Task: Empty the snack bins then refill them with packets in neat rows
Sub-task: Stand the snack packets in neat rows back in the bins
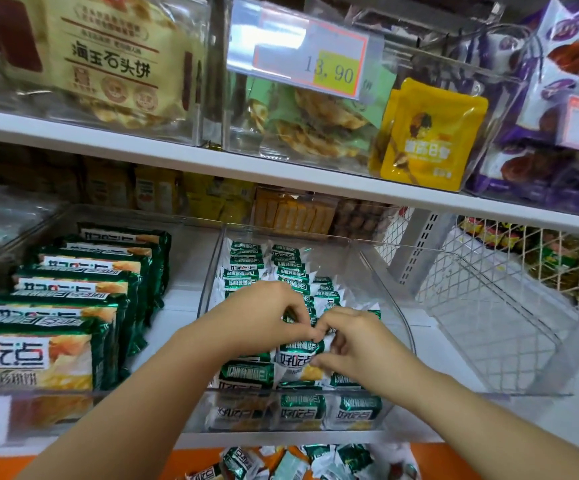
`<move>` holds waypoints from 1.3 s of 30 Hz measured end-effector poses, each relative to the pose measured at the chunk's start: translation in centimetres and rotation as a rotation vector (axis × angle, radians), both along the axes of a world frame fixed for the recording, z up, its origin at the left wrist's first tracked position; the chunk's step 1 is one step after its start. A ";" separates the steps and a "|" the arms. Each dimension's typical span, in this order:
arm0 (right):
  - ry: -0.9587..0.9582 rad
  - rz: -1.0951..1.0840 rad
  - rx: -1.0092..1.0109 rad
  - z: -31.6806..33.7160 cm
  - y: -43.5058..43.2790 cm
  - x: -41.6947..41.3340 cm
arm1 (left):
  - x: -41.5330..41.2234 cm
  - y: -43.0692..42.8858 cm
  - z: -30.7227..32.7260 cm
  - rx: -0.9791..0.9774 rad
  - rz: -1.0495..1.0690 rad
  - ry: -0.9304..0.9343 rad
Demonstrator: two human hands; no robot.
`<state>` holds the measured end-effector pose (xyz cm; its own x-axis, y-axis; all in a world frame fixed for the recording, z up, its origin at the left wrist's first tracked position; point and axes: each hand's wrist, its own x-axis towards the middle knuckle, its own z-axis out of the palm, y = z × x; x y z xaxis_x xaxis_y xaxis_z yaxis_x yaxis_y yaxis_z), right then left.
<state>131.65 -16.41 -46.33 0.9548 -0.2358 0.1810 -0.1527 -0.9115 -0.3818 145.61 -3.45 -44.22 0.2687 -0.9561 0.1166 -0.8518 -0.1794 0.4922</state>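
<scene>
The left hand point(263, 317) and right hand point(357, 341) meet over the middle bin point(210, 278), both pinching one small packet point(296, 362) just beneath their fingertips, above the front rows, its long axis left to right, equally near each.

Above me: white shelf board point(177, 161). On it, left to right: beige cookie bag with dark print point(108, 64), red-bordered price tag reading 13.90 in a clear holder point(310, 58), yellow foil pouch point(430, 136), purple-and-white pastry packets point(565, 81). To my right: white wire mesh basket point(509, 289). Bottom edge: orange surface point(194, 462).
</scene>
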 end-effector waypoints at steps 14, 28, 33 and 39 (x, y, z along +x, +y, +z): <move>0.465 -0.290 -0.601 4.3 -4.3 -1.1 | -0.4 -0.1 -0.8 0.102 0.017 -0.147; -0.048 0.006 0.077 4.8 -0.5 -4.6 | -0.1 -0.1 -0.9 0.082 0.012 -0.108; 0.081 0.091 -0.027 2.4 1.1 -3.0 | 0.2 -0.2 -1.1 0.084 0.010 -0.083; -0.117 0.083 0.027 -1.8 1.8 -2.2 | 0.7 0.0 -1.0 0.056 -0.032 -0.017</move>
<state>129.42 -14.56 -48.12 0.9439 -0.1631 0.2872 -0.0301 -0.9084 -0.4170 146.35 -3.46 -45.20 0.2363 -0.9694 0.0669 -0.8657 -0.1788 0.4676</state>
